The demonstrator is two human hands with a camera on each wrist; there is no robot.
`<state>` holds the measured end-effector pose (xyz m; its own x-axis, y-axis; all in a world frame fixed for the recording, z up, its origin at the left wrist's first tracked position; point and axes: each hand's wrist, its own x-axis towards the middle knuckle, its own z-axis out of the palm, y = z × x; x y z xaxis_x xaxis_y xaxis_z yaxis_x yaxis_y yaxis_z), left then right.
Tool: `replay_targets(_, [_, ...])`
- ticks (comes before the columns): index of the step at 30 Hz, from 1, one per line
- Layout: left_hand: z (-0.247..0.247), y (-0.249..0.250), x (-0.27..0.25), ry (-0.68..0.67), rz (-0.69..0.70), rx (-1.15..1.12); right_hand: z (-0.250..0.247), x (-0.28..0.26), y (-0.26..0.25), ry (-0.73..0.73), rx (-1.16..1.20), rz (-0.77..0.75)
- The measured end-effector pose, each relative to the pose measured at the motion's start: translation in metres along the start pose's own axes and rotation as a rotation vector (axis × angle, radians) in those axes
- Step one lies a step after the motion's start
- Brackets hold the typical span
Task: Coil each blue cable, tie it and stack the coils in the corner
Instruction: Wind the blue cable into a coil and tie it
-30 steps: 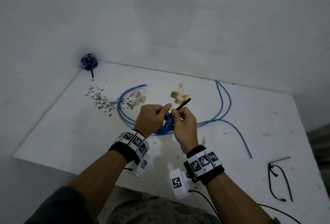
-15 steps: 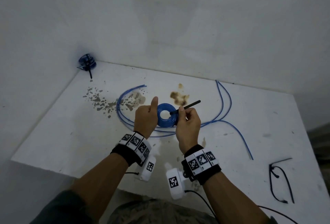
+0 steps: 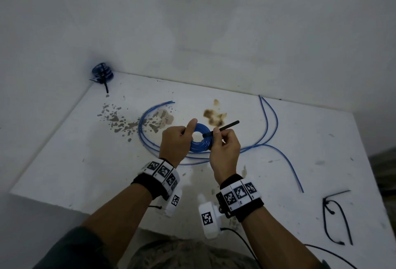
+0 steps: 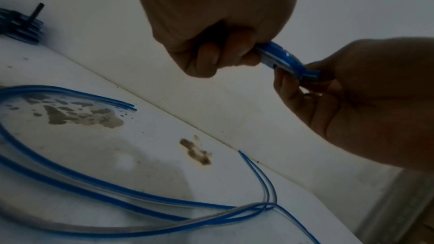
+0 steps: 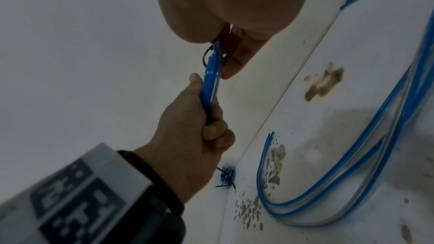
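I hold a small blue cable coil (image 3: 200, 141) upright above the white table (image 3: 64, 161). My left hand (image 3: 177, 140) grips its left side, thumb up against the rim; the coil (image 4: 285, 60) shows edge-on in the left wrist view. My right hand (image 3: 224, 146) pinches the black tie (image 3: 225, 128) wrapped round the coil's right side, its free tail sticking up to the right. In the right wrist view the tie (image 5: 207, 55) loops round the coil (image 5: 212, 79). Loose blue cables (image 3: 267, 144) lie on the table beyond. A stack of tied coils (image 3: 102, 73) sits in the far left corner.
Brown stains (image 3: 214, 115) and grey flecks (image 3: 120, 118) mark the tabletop. Black ties (image 3: 336, 219) lie near the front right edge. White walls close the table at the back and the left. A thin black wire (image 3: 246, 245) hangs from my right wrist.
Both hands raised the coil and turned it flat toward me, so its hole shows. The tie's tail swung further out to the right.
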<state>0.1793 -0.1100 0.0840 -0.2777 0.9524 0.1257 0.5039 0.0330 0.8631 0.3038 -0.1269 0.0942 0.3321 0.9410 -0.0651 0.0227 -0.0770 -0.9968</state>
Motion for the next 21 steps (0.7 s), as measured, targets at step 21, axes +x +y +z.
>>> replay_targets(21, [-0.009,0.031,0.013,-0.457,-0.289,-0.266,0.001,0.032,-0.009,-0.131,0.013,0.194])
